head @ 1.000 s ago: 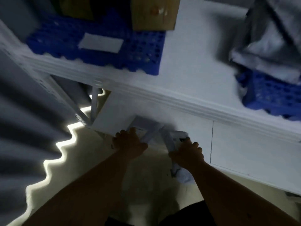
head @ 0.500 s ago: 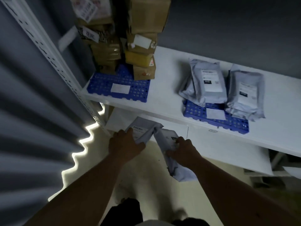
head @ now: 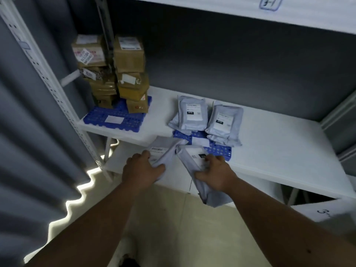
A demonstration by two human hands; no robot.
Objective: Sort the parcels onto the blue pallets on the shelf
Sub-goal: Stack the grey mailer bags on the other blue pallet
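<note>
A grey corrugated curtain (head: 28,151) hangs at nine o'clock, light showing along its lower edge. Beige floor (head: 173,218) lies at six o'clock.

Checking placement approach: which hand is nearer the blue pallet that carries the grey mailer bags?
Right. The right hand, gripping a grey bag, sits just at the front edge of that blue pallet. The left hand, gripping another bag, is further off to the pallet's left.
</note>
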